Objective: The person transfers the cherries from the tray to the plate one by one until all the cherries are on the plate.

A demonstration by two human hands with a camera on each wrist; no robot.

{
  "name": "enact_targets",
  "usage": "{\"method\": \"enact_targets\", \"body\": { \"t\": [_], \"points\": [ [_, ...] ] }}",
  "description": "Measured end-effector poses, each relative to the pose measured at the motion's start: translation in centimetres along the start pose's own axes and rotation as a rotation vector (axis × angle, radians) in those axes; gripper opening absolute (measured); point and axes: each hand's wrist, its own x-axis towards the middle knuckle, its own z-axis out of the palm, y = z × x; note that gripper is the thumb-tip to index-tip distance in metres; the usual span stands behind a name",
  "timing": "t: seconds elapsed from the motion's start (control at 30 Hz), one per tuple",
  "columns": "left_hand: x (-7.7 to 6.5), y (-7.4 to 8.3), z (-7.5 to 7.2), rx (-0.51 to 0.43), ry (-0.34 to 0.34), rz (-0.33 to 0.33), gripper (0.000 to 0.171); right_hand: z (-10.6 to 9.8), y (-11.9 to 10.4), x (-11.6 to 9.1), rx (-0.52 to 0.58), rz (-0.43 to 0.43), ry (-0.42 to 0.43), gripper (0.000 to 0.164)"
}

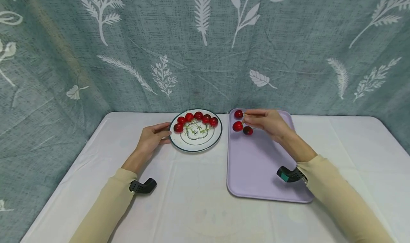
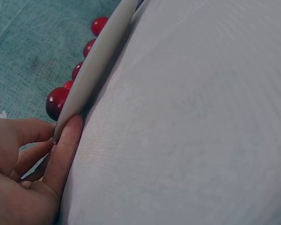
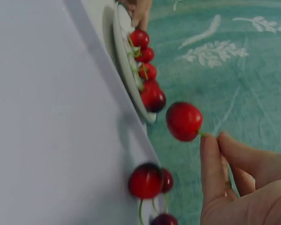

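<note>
My left hand (image 1: 153, 138) grips the left rim of a white plate (image 1: 196, 146) with a dark edge. In the left wrist view, fingers lie on both sides of that rim. Several red cherries (image 1: 198, 115) sit in an arc along the plate's far side, their green stems pointing inward. Over the far end of a lilac tray (image 1: 253, 168), my right hand (image 1: 269, 123) pinches the stem of one cherry (image 3: 184, 121) between thumb and fingertip. That cherry hangs off the fingertips. Other cherries (image 3: 146, 181) lie on the tray close by, partly hidden behind the hand in the head view.
A white cloth (image 1: 192, 200) covers the table under plate and tray. Right behind its far edge hangs a teal curtain (image 1: 198, 79) with white leaf prints, which also runs along the left side. The tray's raised rim stands just right of the plate.
</note>
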Motion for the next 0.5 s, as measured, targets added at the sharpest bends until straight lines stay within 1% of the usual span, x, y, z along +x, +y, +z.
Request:
{"method": "enact_targets", "body": {
  "t": [0.2, 0.37, 0.5],
  "points": [
    [0.0, 0.2, 0.1, -0.003, -0.006, -0.002, 0.047, 1.6, 0.1, 0.7, 0.102, 0.01, -0.003, 0.047],
    [-0.1, 0.3, 0.1, -0.005, 0.002, -0.008, 0.048, 3.5, 0.2, 1.4, 0.177, 0.026, -0.003, 0.044],
    [-0.1, 0.1, 0.0, -0.009, -0.001, -0.002, 0.048, 5.2, 0.5, 1.7, 0.178, 0.032, -0.021, 0.043]
  ]
}}
